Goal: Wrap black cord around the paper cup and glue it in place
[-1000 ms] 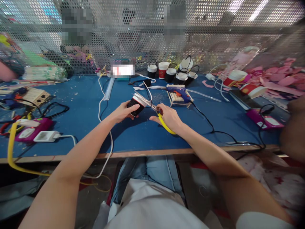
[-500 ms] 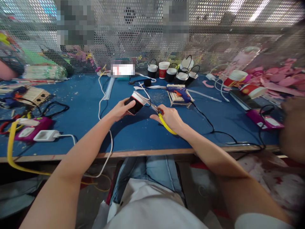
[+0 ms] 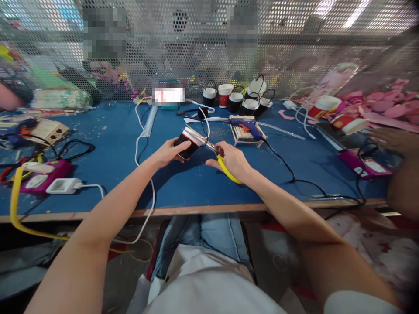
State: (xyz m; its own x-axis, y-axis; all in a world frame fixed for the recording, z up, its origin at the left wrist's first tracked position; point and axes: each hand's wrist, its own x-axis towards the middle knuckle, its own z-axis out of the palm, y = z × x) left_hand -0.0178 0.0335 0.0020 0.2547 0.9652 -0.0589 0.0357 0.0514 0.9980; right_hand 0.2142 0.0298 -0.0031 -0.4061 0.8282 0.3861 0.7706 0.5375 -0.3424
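Observation:
My left hand [image 3: 172, 152] is closed around a paper cup [image 3: 187, 143] with a black wrap, tilted with its white rim toward the right. A thin white strip [image 3: 208, 122] curls up from the rim, and a thin black loop hangs by it. In my right hand [image 3: 233, 158] are yellow-handled scissors [image 3: 228, 171], their blades at the cup's rim. How far the blades are apart cannot be made out. Behind the cup, a blue glue gun [image 3: 244, 124] rests on a small rack of wooden sticks [image 3: 240, 138].
Several black-wrapped cups with handles [image 3: 235, 104] and a red cup [image 3: 224, 96] stand by the mesh screen. Purple power strips [image 3: 54, 174] sit left and right. At far right, a blurred person's arm [image 3: 404, 187] reaches near pink pieces [image 3: 379, 107]. Cords cross the blue table [image 3: 183, 187].
The cup has turned slightly in my left hand, and the white strip now curls higher and further right. My right hand with the scissors has barely moved. At far right, the other person's arm has shifted.

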